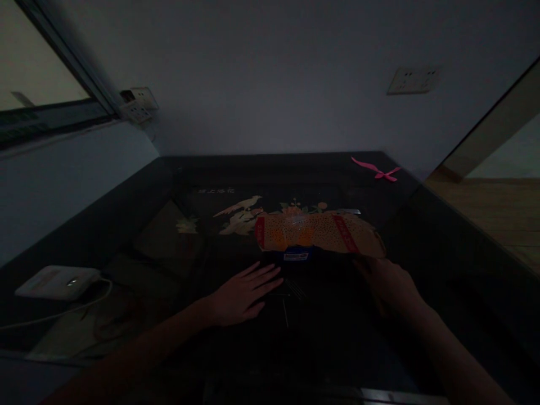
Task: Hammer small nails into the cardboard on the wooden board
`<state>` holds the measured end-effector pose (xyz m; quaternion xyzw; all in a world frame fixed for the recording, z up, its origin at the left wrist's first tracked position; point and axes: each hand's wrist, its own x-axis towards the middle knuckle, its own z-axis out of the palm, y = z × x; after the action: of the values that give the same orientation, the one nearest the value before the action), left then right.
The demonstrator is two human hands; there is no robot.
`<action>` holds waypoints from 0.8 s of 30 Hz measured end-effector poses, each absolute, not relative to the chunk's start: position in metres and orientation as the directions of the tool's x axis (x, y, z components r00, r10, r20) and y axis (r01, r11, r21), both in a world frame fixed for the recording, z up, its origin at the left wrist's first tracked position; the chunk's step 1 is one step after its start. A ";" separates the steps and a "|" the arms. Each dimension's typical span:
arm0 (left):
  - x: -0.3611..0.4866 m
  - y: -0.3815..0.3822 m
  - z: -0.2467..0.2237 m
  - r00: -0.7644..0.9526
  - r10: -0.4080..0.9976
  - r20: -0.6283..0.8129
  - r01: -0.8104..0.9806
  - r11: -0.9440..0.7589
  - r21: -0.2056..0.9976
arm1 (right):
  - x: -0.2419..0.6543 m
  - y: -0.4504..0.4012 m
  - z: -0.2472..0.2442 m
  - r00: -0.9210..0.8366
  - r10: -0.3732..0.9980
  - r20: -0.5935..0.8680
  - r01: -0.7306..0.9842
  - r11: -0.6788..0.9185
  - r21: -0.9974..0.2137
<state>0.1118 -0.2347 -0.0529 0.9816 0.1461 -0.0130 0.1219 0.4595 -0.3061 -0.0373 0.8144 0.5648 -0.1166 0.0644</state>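
The scene is dim. My left hand [244, 295] lies flat on the dark tabletop, fingers spread, with nothing in it. Several thin metal-looking sticks [286, 312] lie just right of its fingertips. Beyond them is a long tan piece, apparently cardboard [320, 232], with a dotted surface and red bands. My right hand [394, 287] is at its near right corner, fingers curled at the edge and partly lost in shadow. A small blue packet [297, 255] with a pale label shows at the cardboard's near edge.
A white power bank or similar device [59, 282] with a white cable sits at the left. A pink ribbon [382, 174] lies at the far right corner of the dark table [261, 169]. Wall sockets [413, 80] are on the wall behind; a bird-and-flower picture [240, 216] decorates the tabletop.
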 end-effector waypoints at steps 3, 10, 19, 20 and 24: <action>0.132 -0.243 -0.049 0.960 0.279 -0.038 0.277 -0.914 0.298 | 0.459 -0.306 -0.037 0.321 0.911 -0.258 0.940 -0.341 -0.033; 0.168 -0.248 -0.051 0.959 0.284 -0.007 0.267 -0.892 0.365 | 0.457 -0.307 -0.034 0.304 0.919 -0.253 0.946 -0.323 -0.033; 0.161 -0.242 -0.049 0.886 0.449 0.113 0.342 -0.799 0.494 | 0.457 -0.307 -0.034 0.291 0.925 -0.244 0.950 -0.310 -0.045; 0.160 -0.241 -0.049 0.879 0.459 0.130 0.345 -0.799 0.493 | 0.457 -0.307 -0.034 0.294 0.924 -0.246 0.949 -0.313 -0.044; 0.159 -0.242 -0.048 0.934 0.322 0.152 0.231 -0.872 0.431 | 0.458 -0.307 -0.036 0.299 0.921 -0.250 0.947 -0.319 -0.044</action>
<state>0.1591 -0.2422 -0.0478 0.9613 0.1438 0.1100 0.2078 0.4579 -0.3066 -0.0355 0.8039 0.5808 -0.1151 0.0557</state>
